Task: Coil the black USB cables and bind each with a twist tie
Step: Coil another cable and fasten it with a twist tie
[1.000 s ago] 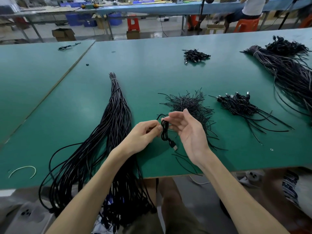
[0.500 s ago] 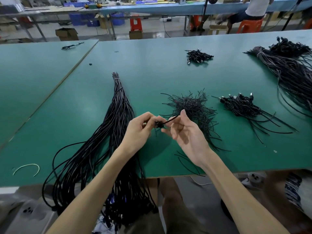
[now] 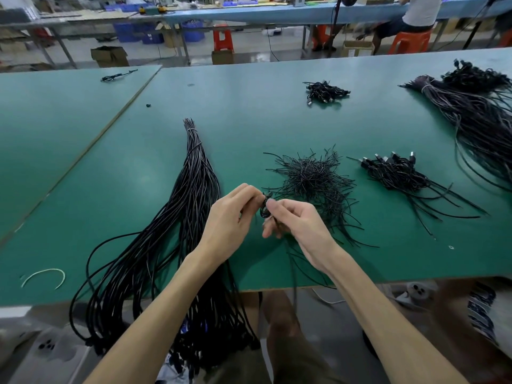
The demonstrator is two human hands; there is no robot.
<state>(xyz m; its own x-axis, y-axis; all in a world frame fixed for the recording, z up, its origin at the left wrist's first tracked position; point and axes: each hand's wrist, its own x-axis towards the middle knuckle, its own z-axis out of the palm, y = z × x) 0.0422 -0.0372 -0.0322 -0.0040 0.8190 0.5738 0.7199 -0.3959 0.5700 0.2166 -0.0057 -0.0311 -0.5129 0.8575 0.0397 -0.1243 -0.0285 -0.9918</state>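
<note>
Left hand (image 3: 232,217) and right hand (image 3: 300,227) pinch a small, tightly coiled black cable (image 3: 265,208).

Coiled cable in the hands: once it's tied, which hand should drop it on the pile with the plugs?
Probably the right hand: it pinches the coiled cable, and the pile with the plugs lies on its side. The left hand would have to cross over.

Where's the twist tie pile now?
Head view: the twist tie pile lies right of centre on the table beyond the right hand, between the long cable bundle and the coiled cables.
</note>
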